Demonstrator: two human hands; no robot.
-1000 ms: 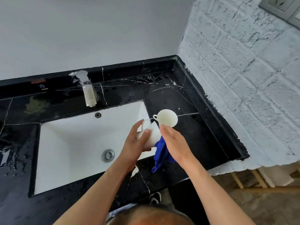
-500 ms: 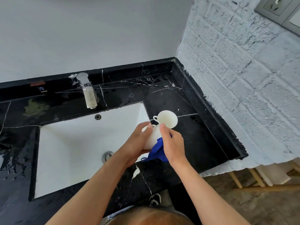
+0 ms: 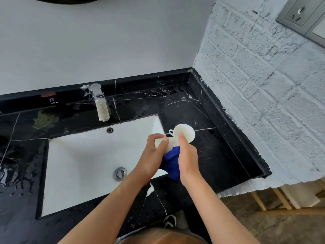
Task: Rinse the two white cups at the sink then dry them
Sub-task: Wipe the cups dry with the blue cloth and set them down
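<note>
The person is drying, not rinsing: the left hand (image 3: 152,156) is wrapping its fingers around a white ceramic cup (image 3: 164,143) held on its side above the sink's right edge, while the right hand (image 3: 187,157) is pressing a blue cloth (image 3: 171,163) against the cup's underside, thumb resting on its wall. The second white handled cup (image 3: 185,135) is standing upright on the black marble worktop (image 3: 211,152), just behind the hands. Judging from this, the next move is probably turning the cup to wipe inside it. The chrome tap (image 3: 100,103) appears to be off, and the white rectangular sink (image 3: 84,155) is lying open. The standing cup is sitting close enough to be knocked.
</note>
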